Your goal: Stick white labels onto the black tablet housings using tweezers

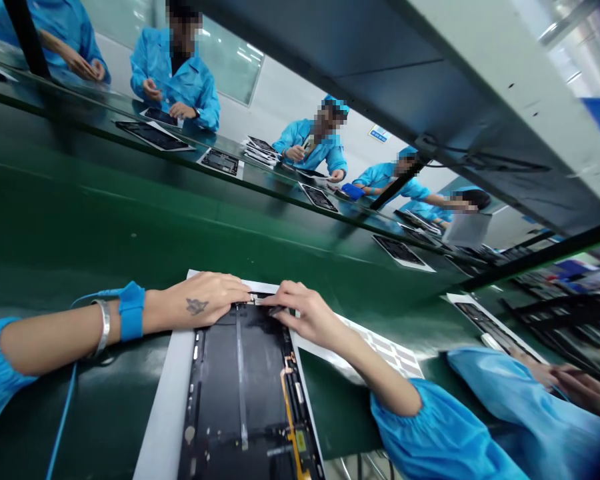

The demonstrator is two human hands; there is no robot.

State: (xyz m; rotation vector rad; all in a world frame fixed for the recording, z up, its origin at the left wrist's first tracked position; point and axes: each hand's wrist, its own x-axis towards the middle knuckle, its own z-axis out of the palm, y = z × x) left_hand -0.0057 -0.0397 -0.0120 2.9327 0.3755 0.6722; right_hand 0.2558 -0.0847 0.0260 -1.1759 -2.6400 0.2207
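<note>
- Black rectangular tablet panel (240, 380) with a gold flex cable (291, 413), lying on a white paper sheet (165, 400) on a green conveyor belt (130, 207)
- Left hand (200, 300): fingers extended, resting flat on the panel's top edge beside a small white tab (254, 299)
- Right hand (305, 313): fingers curled closed over a small dark strip (276, 311)
- Blue wrist strap (131, 310) and silver bangle (103, 327) on the left wrist
- Co-worker in a blue smock (175, 80) across the belt

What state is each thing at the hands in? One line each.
Tablet panel, flat on white sheet, back exposed
Left hand, fingers on its top edge
Right hand, fingers at same edge, beside a dark tab
Orange flex cable, lying on panel
Wrist strap, fastened on left wrist
</note>
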